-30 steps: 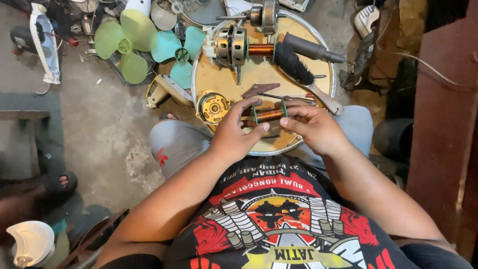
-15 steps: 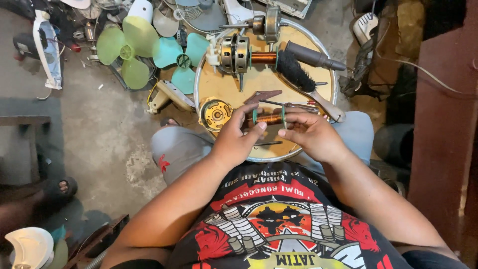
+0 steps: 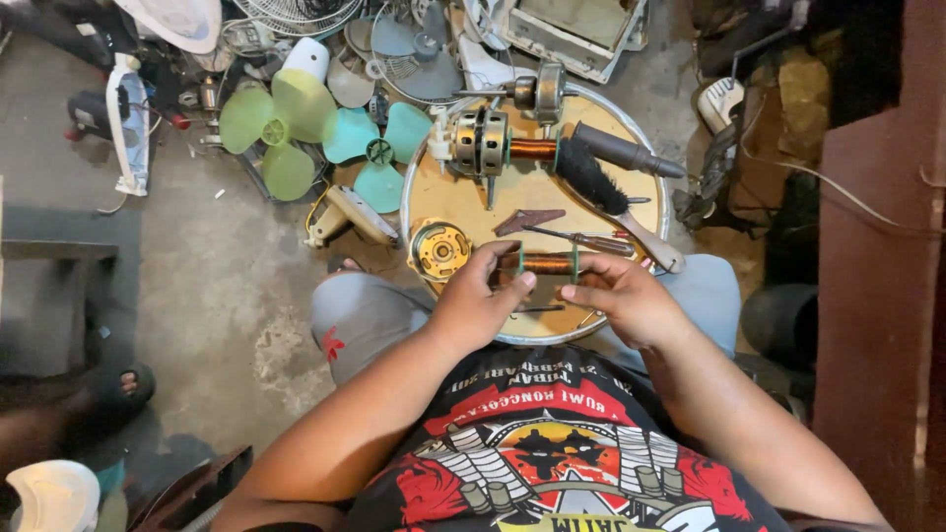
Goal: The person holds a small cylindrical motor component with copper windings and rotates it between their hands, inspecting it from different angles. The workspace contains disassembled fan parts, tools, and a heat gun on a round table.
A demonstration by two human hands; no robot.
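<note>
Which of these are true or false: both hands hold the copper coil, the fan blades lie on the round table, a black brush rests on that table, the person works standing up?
1. Both hands, left hand and right hand, hold the copper coil. True.
2. The fan blades lie on the round table. False: they lie on the floor beside it.
3. A black brush rests on the table. True.
4. The person stands. False: seated, knees under the table.

On the round tray [image 3: 443, 202], a motor [image 3: 480, 141] lies behind a brush [image 3: 589, 175], with fan blades [image 3: 279, 126] left of the tray.
</note>
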